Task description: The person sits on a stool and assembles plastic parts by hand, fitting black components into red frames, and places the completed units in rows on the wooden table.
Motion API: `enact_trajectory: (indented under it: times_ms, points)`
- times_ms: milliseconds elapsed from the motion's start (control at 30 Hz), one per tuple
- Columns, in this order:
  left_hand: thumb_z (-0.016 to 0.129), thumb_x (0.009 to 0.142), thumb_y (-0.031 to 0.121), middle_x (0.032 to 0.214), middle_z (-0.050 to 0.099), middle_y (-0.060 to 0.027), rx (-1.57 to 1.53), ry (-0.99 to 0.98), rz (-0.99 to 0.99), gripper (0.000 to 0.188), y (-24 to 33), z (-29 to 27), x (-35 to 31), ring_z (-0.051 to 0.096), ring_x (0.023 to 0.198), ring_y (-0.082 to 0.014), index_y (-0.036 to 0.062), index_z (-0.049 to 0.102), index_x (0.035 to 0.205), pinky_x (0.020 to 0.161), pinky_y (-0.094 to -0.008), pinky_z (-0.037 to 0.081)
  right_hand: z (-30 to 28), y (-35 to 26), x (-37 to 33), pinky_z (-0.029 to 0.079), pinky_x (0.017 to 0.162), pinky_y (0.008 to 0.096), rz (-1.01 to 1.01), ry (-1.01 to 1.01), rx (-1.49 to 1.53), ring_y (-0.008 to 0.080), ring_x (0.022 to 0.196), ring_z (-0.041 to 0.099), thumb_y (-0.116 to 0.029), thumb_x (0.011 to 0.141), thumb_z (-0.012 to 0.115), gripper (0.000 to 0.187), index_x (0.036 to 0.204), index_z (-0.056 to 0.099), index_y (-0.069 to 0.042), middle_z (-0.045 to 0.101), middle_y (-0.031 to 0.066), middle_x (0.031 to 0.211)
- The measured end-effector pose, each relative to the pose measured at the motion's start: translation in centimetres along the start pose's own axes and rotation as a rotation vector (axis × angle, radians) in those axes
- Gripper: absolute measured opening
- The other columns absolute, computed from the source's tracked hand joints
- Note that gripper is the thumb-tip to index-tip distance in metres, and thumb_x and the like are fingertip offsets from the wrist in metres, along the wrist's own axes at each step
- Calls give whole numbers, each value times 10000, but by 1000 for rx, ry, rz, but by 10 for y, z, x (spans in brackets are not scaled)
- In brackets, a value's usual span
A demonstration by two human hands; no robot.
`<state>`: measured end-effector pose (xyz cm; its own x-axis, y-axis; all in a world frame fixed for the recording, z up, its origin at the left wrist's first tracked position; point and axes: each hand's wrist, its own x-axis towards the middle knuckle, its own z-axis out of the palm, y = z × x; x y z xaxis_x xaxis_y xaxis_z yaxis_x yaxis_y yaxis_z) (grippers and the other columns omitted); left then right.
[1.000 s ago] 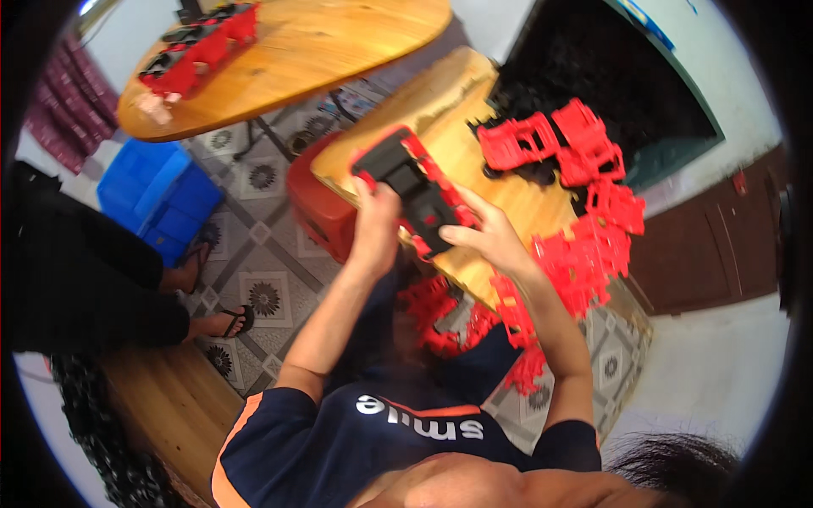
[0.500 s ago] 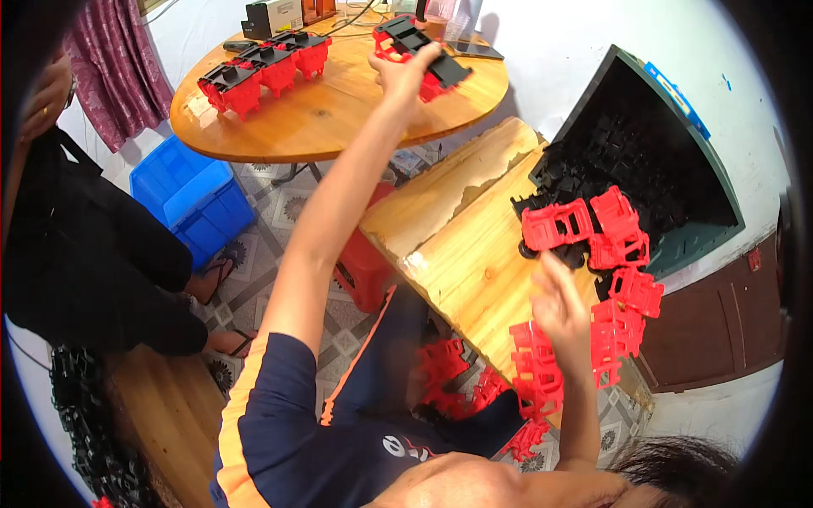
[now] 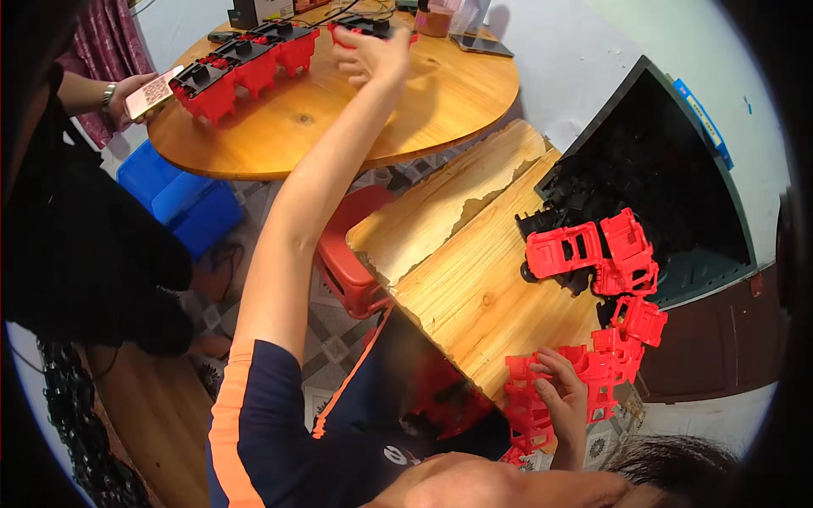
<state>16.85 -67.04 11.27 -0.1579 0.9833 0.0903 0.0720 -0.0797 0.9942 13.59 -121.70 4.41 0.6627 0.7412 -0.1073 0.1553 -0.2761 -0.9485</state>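
Observation:
My left hand [image 3: 373, 57] is over the round table, fingers apart, right in front of a red-and-black plastic toy truck assembly [image 3: 339, 35], which it partly hides. Left of it, several similar assemblies, red below with black tops [image 3: 246, 66], stand in a row. My right hand [image 3: 561, 396] hovers by the near end of the low wooden table, fingers loosely bent and apart. Beside and behind it lie red plastic toy truck bodies [image 3: 605, 360]; whether the fingertips touch one is unclear. More red bodies [image 3: 563, 248] lie farther along, with black parts under them.
A dark bin [image 3: 716, 245] tipped toward the low wooden table [image 3: 474, 296] holds black parts. Left stands a person holding a phone [image 3: 152, 93]. A red stool [image 3: 351, 271] and a blue crate [image 3: 182, 203] are below the round table [image 3: 440, 118], which also bears a dark tablet [image 3: 483, 45].
The red-and-black assembly has gone from my left hand's grip down onto the table's far side. My right hand has drawn back toward me. A phone has appeared in the other person's hand.

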Motion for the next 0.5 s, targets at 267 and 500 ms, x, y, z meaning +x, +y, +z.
enact_trajectory:
  times_ms: [267, 500]
  points:
    - [573, 886, 170, 1357, 497, -129, 1006, 163, 1191, 388, -39, 18, 67, 502, 1181, -377, 84, 563, 1264, 896, -468, 431, 5, 4, -3, 481, 959, 317, -12, -49, 4, 188, 1110, 596, 2, 887, 647, 393, 1276, 588, 3, 501, 141, 1389]
    - [598, 848, 176, 1030, 616, -83, 1292, 420, 1360, 217, -41, -2, 117, 648, 869, -264, 88, 637, 1043, 809, -431, 426, 3, 9, -22, 480, 958, 310, 73, 13, -29, 190, 1117, 592, -14, 893, 650, 445, 1326, 549, -5, 502, 125, 1397]
